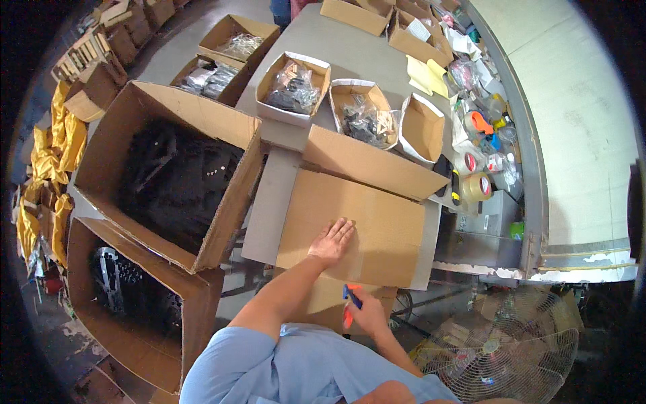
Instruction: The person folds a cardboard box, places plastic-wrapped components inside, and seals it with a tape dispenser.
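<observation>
A cardboard box (397, 232) stands on the table in front of me. Its far flap (373, 163) is raised and its near flap (319, 296) slopes down toward my body. My left hand (333, 242) lies flat on the brown top, fingers stretched out and nothing in them. Lower right, close to my body and beside the near flap, my right hand (369, 313) is closed round a blue and orange tape dispenser (350, 294). The hand hides part of this tool.
Large cartons with black parts (182, 182) stand at my left. Beyond the box are white-rimmed trays of bagged parts (294, 87). Tape rolls (478, 187) and a yellow-and-black cutter (456, 187) lie at the right. A caged fan (494, 347) stands lower right.
</observation>
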Motion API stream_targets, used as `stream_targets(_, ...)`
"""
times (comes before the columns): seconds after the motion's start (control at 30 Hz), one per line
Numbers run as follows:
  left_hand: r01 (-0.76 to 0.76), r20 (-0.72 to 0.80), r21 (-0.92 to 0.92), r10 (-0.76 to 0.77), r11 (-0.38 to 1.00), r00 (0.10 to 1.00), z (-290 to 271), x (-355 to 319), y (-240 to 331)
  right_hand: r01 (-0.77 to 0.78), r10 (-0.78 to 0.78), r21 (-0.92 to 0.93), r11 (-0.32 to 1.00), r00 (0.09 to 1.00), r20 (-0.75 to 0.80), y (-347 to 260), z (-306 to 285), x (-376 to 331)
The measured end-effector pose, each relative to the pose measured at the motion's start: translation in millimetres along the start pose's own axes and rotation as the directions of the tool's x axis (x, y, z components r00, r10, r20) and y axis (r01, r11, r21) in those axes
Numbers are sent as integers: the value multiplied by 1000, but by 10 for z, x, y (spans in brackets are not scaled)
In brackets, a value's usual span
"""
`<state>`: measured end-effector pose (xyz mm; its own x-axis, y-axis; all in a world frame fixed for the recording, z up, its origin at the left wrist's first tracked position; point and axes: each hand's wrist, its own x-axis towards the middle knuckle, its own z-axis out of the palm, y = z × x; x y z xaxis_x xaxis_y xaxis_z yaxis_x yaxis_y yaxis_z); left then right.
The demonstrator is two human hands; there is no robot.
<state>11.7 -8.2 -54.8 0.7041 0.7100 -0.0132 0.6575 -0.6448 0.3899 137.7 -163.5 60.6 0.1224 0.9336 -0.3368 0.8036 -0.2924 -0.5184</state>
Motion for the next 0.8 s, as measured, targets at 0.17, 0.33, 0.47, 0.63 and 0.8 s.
stream_targets(0.17, 25, 104, 19, -27, 999, 994, -262, 35, 161, -241, 222, 293, 925, 970, 98, 93, 81, 111)
stream_targets(0.33, -112, 111, 124, 98, 986, 989, -238, -81, 438, -336, 307, 510, 792, 941, 143, 468, -88, 58)
stream_targets(0.47, -177, 134, 96, 164, 979, 977, -34, -245, 629, -145, 194, 198, 969, 948, -253, 208, -656, 178)
stream_targets(0.63, -63, -88, 293, 93, 954, 992, 496, -225, 750, -73, 84, -588, 805, 996, -9, -160, -243, 690)
stream_targets(0.8, -105, 74, 222, 91, 969, 993, 264, -245, 819, -16, 23, -528, 849, 1000, 7, 56, 69, 1947)
